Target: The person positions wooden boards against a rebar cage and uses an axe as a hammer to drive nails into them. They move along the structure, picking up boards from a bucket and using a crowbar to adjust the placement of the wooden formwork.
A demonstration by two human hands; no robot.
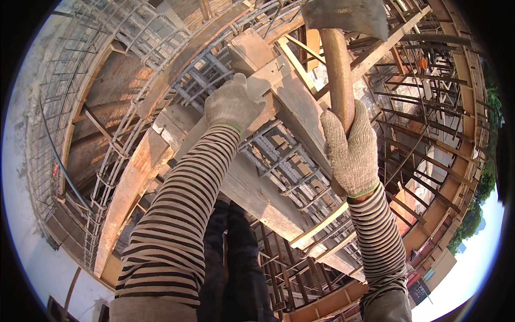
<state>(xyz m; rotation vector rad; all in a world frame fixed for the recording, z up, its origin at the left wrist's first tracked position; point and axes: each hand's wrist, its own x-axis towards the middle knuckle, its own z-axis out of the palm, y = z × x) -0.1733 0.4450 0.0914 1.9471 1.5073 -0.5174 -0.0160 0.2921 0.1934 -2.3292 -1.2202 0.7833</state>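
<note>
My right hand (pixel 351 147), in a knit glove, is closed around the wooden handle (pixel 339 70) of a hatchet-like tool, whose dark metal head (pixel 343 16) is raised at the top of the view. My left hand (pixel 230 104), gloved too, grips a short wood piece (pixel 268 75) lying across the timber formwork beside it; what looks like a nail sticks up from that piece. Steel rebar cages (pixel 289 161) lie inside the wooden forms below and behind my hands.
Timber props and joists (pixel 424 134) crowd the right, with trees (pixel 485 129) beyond. Rebar cages and plywood forms (pixel 107 86) fill the left beside a pale concrete wall (pixel 32 177). My dark-trousered legs show between long boards at the bottom, over open framing (pixel 284 268).
</note>
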